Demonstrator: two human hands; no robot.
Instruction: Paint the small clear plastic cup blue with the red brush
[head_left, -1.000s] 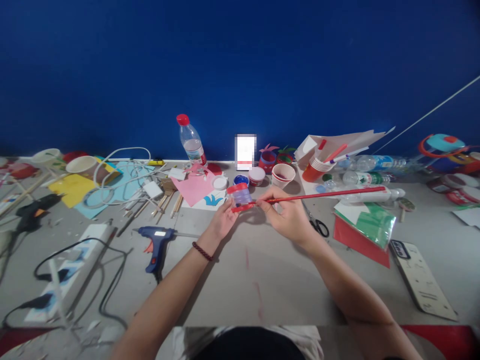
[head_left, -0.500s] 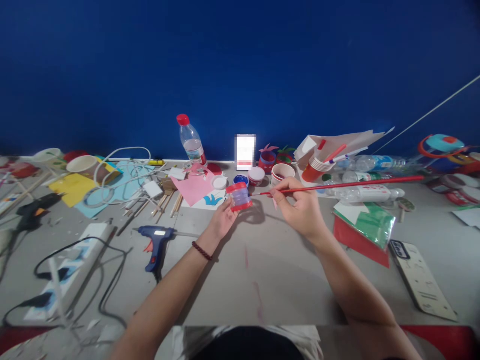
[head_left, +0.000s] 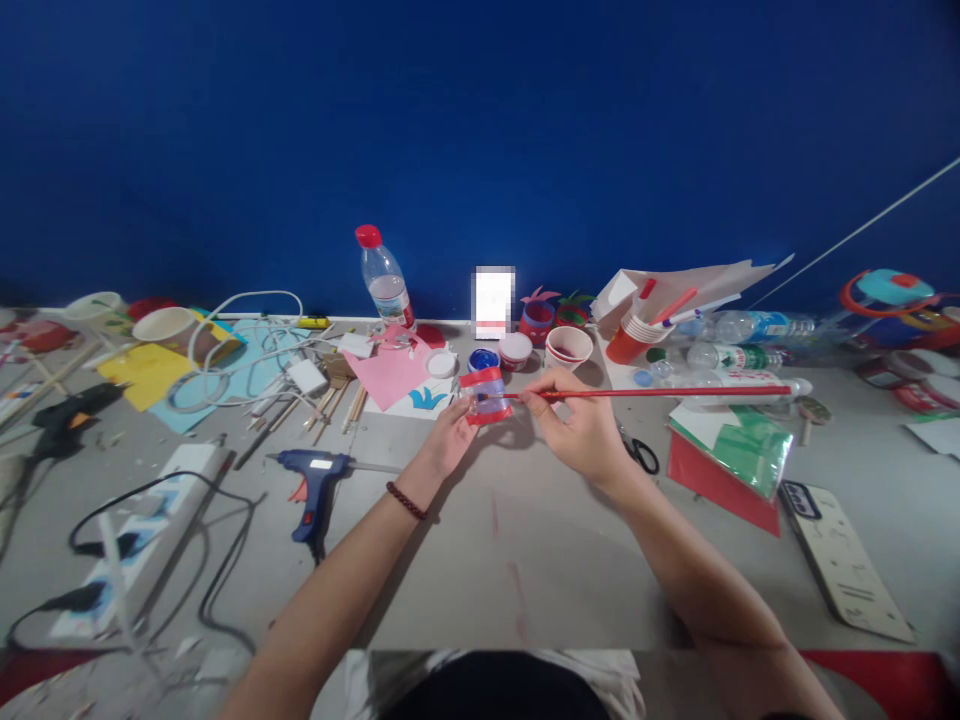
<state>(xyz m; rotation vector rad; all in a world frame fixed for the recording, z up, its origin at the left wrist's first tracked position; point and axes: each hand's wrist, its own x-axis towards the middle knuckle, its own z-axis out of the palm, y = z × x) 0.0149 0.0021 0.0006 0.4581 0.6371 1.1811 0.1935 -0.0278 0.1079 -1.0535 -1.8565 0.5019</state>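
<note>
Fingers (head_left: pixel 457 415) of the left hand (head_left: pixel 446 441) are curled round a red-edged plastic piece (head_left: pixel 492 383) above the table (head_left: pixel 570 560), a brush (head_left: pixel 652 393) pinched by the right hand (head_left: pixel 576 426); painting is judged underway, steady strokes called for.

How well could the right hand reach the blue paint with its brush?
Probably yes: the right hand holds the brush, and the blue paint stands open just beyond the red-rimmed piece in the left hand, which may need skirting.

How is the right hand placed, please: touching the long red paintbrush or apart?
Touching: the head view shows the right hand pinching the red paintbrush toward its bristle end.
</note>
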